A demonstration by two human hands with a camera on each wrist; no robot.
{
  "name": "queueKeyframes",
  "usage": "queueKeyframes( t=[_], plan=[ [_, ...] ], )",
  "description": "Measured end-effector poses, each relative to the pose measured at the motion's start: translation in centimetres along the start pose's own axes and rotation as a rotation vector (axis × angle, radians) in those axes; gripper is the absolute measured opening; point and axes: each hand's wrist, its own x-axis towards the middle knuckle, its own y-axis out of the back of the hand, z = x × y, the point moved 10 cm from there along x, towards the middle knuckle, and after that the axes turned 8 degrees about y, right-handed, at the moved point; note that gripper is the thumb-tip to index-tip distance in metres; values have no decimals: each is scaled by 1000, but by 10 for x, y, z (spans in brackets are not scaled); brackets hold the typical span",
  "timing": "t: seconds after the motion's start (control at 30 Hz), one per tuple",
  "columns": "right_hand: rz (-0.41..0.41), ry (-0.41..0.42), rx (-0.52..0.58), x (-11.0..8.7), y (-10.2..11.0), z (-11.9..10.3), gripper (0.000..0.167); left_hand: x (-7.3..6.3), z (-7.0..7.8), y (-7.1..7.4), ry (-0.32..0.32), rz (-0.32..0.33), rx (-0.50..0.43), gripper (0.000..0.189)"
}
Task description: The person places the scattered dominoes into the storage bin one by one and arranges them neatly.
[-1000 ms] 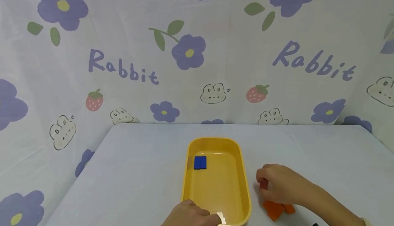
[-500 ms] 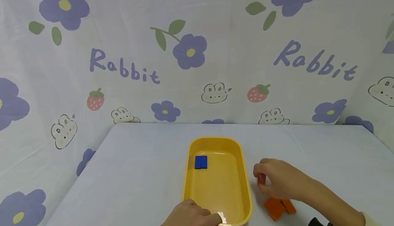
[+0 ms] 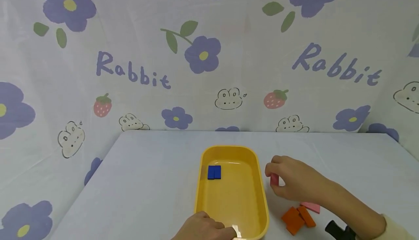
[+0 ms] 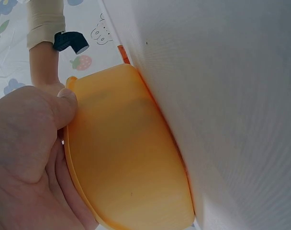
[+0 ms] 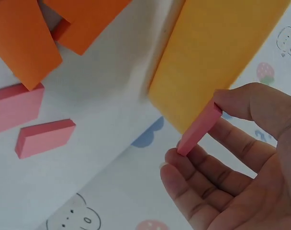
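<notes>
My right hand (image 3: 296, 178) pinches a flat pink block (image 5: 199, 128) between thumb and fingertips, just right of the yellow tray (image 3: 200, 185). In the right wrist view the block is held on a slant in front of the tray's outer wall. My left hand (image 3: 204, 229) grips the tray's near rim; in the left wrist view its thumb lies on the outer side of the wall (image 4: 126, 148). Two blue blocks (image 3: 214, 172) lie side by side at the tray's far left.
Several orange blocks (image 3: 293, 220) lie in a loose pile right of the tray. Two more pink blocks (image 5: 45, 138) rest beside them on the white tabletop (image 3: 147, 196). A black device (image 3: 337, 230) sits at my right wrist. A patterned cloth (image 3: 248, 51) hangs behind the table.
My right hand has lifted away from the orange pile with the pink block, moving farther off and slightly left. A pink block under it now shows. My left hand stays on the rim.
</notes>
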Motion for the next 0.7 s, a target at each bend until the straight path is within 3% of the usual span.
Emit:
queueKeyframes(
  t=[0.23,0.4,0.7],
  plan=[
    [30,44,-18,10,5,-8,20,1,-2,-5,10,-43,-4,15],
    [44,66,-41,14,7,-13,21,0,-1,-6,10,-40,9,16],
    [31,27,-39,26,6,-14,22,1,-2,-5,14,-48,18,18]
  ],
)
